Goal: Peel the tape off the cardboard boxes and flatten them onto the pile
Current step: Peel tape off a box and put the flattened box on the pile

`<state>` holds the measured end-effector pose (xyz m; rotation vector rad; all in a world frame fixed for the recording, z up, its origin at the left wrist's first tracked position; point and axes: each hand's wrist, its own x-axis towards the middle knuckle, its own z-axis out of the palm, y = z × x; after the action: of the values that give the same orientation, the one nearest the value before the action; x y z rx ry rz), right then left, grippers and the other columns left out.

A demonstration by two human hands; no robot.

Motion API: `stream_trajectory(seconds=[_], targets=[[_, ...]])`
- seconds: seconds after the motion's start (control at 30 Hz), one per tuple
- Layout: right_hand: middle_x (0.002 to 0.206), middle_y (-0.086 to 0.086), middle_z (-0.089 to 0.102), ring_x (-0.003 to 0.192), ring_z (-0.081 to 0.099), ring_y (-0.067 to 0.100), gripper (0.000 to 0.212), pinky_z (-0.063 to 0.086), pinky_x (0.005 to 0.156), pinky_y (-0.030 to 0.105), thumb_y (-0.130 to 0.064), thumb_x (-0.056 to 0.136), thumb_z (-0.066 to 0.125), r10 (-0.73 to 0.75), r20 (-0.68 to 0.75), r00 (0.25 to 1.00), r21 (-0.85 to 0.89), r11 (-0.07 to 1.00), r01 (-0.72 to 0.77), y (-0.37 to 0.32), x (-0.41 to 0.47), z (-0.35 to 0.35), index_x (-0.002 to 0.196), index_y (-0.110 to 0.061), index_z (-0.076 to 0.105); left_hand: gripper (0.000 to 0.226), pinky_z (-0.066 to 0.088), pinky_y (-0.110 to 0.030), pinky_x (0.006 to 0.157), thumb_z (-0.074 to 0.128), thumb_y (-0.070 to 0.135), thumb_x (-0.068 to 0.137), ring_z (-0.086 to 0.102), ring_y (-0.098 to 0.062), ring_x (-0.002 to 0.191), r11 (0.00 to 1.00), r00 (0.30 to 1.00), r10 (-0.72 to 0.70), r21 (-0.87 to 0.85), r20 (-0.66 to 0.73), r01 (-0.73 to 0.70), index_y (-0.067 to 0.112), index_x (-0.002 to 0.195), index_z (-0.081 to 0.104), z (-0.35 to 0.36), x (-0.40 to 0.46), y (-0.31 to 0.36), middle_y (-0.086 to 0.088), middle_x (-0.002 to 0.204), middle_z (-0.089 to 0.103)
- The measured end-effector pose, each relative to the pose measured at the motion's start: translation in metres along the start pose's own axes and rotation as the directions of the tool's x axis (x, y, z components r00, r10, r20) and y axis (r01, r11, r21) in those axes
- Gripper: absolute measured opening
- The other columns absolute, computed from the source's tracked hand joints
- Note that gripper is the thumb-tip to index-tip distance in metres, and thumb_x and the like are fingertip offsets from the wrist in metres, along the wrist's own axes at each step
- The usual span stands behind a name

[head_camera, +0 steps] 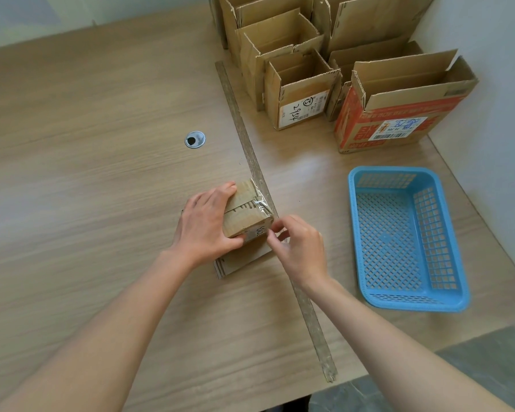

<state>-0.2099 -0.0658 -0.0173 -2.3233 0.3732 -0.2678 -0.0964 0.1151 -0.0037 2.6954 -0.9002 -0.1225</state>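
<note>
Tabletop: hands gripping box

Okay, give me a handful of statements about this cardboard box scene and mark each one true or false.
1. The left hand grips the small cardboard box. True.
2. The blue plastic basket is full of tape scraps. False: nothing shows inside it.
3. The right hand pinches at the clear tape near the box's corner. True.
4. The opened boxes at the back lie flat. False: they stand upright, like the orange printed box.
5. The metal strip runs along the wooden table. True.
</note>
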Motion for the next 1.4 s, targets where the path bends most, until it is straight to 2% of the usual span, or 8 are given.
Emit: stream_trajectory(seconds=[0.3,0.5,0.77,0.9,1.1,1.27,1.33,1.4], targets=[[0.093,-0.013,0.07,0.075,0.066,0.007,0.039,0.053,0.067,0.033,-0.057,0.075,0.081,0.098,0.004,0.995,-0.013,0.995,-0.097,-0.01,0.005,0.002,0.093,-0.024,0.07,0.104,0.027,-0.042,0.118,0.07,0.067,0.061,0.039,-0.015,0.141,1.0,1.0,-0.015,-0.005,0.005,0.015,0.023,0.148,0.034,0.0,-0.001,0.001,0.006,0.157,0.041],[0.092,-0.01,0.073,0.075,0.068,0.012,0.011,0.055,0.066,0.039,-0.031,0.091,0.073,0.097,-0.091,0.991,0.026,0.995,-0.095,-0.013,0.001,0.01,0.093,-0.02,0.075,0.104,0.029,-0.044,0.118,0.072,0.062,0.059,0.041,-0.016,0.14,1.0,1.0,-0.011,-0.008,-0.002,0.011,0.024,0.148,0.034,0.0,-0.001,0.001,0.007,0.156,0.042],[0.086,-0.004,0.065,0.076,0.065,0.019,0.007,0.056,0.065,0.045,-0.018,0.09,0.068,-0.004,-0.064,0.998,0.007,1.0,0.005,0.003,0.013,-0.017,0.086,-0.013,0.064,0.105,0.028,-0.043,0.118,0.06,0.068,0.056,0.04,-0.014,0.141,1.0,1.0,0.003,-0.031,0.013,-0.002,0.025,0.148,0.034,-0.001,0.002,0.0,0.008,0.157,0.041],[0.081,0.0,0.066,0.069,0.065,0.022,0.01,0.057,0.062,0.047,-0.01,0.086,0.068,-0.067,-0.065,0.996,-0.012,0.998,0.067,0.005,0.03,-0.034,0.082,-0.01,0.059,0.106,0.027,-0.044,0.12,0.072,0.06,0.058,0.039,-0.016,0.142,0.997,0.997,0.066,-0.055,0.049,-0.063,0.025,0.15,0.033,-0.003,0.005,-0.008,0.006,0.158,0.039],[0.087,-0.009,0.073,0.072,0.073,0.007,0.002,0.061,0.07,0.039,-0.018,0.096,0.069,-0.064,0.119,0.991,0.184,0.982,0.041,0.019,0.045,-0.046,0.095,-0.016,0.068,0.107,0.017,-0.041,0.125,0.085,0.047,0.06,0.033,-0.015,0.148,0.988,0.985,0.149,-0.043,0.084,-0.146,0.025,0.15,0.031,-0.006,0.01,-0.015,0.006,0.16,0.036],[0.105,-0.004,0.074,0.084,0.075,0.008,0.041,0.06,0.085,0.028,0.003,0.098,0.046,-0.012,0.302,0.953,0.374,0.921,-0.106,0.011,0.042,-0.046,0.12,-0.02,0.07,0.104,-0.009,-0.032,0.125,0.086,0.022,0.062,0.01,-0.008,0.155,0.986,0.973,0.164,-0.015,0.16,-0.164,0.028,0.149,0.029,-0.015,0.026,-0.02,0.013,0.164,0.026],[0.11,-0.008,0.073,0.09,0.072,0.002,0.03,0.058,0.084,0.023,-0.012,0.095,0.056,-0.024,0.323,0.946,0.329,0.94,-0.088,0.004,0.043,-0.046,0.12,-0.021,0.071,0.104,-0.014,-0.029,0.122,0.083,0.018,0.06,0.006,-0.008,0.155,0.99,0.975,0.142,-0.018,0.172,-0.141,0.03,0.148,0.027,-0.014,0.03,-0.017,0.013,0.165,0.024],[0.109,-0.009,0.071,0.088,0.07,0.002,0.032,0.058,0.082,0.022,-0.034,0.087,0.076,-0.082,0.327,0.942,0.238,0.971,0.002,-0.007,0.041,-0.043,0.116,-0.019,0.072,0.105,-0.011,-0.034,0.125,0.082,0.042,0.059,0.004,-0.008,0.156,0.993,0.982,0.111,-0.063,0.153,-0.102,0.03,0.148,0.027,-0.009,0.03,-0.01,0.012,0.164,0.025]])
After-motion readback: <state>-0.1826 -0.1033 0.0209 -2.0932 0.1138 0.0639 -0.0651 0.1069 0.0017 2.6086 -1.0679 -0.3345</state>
